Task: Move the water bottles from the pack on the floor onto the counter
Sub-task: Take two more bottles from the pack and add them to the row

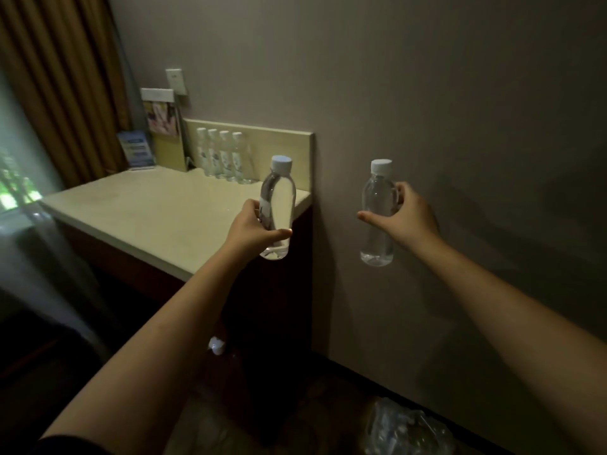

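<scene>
Both hands were loaded, one water bottle each.

Your left hand (253,229) gripped the first bottle (279,198) low on its body, with the fingers (279,233) curled round it. The bottle was upright, white cap on top, held in the air and clear of any surface. It showed against the near right corner of the desk (157,218). Whether it was over the top or short of it, I could not tell.

Your right hand (407,218) gripped the second bottle (377,208) about its middle, the thumb across the front and the fingers (399,192) wrapped behind. That bottle was also upright and capped. It was in the air in front of the wall (460,93), to the right of the desk. The two bottles were well apart, at about the same height.

Four more bottles (223,157) stood upright in a close row at the back of the desk, against the pale backsplash (279,142). Left of them a brochure holder (162,126) leaned at the wall, with a blue card (136,149) just beside it. A brown curtain (59,77) hung at far left.

On the floor at lower right lay the crumpled plastic pack (404,428). Its contents were too dark to count.
</scene>
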`<state>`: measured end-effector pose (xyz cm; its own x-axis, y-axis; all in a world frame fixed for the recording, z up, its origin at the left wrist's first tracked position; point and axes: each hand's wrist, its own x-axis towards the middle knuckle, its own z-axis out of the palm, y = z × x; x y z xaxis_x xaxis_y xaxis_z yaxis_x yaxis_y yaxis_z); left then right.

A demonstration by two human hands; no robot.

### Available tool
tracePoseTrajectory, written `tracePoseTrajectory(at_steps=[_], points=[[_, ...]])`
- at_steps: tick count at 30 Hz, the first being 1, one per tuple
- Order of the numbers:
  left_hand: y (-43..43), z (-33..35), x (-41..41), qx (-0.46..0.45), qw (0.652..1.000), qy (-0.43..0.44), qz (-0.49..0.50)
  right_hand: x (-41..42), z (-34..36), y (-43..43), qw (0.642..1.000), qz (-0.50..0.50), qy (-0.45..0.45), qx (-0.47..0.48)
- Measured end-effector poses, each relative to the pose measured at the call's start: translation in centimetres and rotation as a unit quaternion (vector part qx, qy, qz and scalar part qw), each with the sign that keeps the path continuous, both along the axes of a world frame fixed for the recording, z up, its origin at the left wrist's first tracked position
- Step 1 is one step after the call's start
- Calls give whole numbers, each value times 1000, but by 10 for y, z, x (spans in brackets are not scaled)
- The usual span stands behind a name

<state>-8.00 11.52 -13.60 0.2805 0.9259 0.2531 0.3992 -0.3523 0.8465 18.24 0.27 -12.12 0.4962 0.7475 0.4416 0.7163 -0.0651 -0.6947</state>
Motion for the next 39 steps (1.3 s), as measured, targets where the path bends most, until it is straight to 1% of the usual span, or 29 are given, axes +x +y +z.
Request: tracePoseTrajectory(at_steps=[5, 10, 16, 22, 27, 32, 35, 39], points=[[26, -13, -37, -32, 998, -2, 46, -28, -2, 44, 999, 52, -14, -5], [69, -18, -63, -40, 995, -2, 87, -56, 0, 102, 994, 101, -24, -22], [127, -24, -73, -45, 994, 4, 100, -81, -3, 191, 989, 140, -8, -39], [190, -34, -82, -66, 990, 22, 123, -98, -21, 281, 983, 178, 6, -46], [239, -49, -82, -85, 986, 3, 142, -111, -40, 343, 977, 201, 18, -73], [274, -62, -82, -88, 984, -6, 153, -124, -51, 383, 974, 211, 16, -78], [289, -68, -82, -89, 983, -29, 157, -130, -53, 393, 973, 218, -9, -73], [306, -70, -80, -87, 985, -29, 149, -135, -59, 399, 972, 217, -42, -78]])
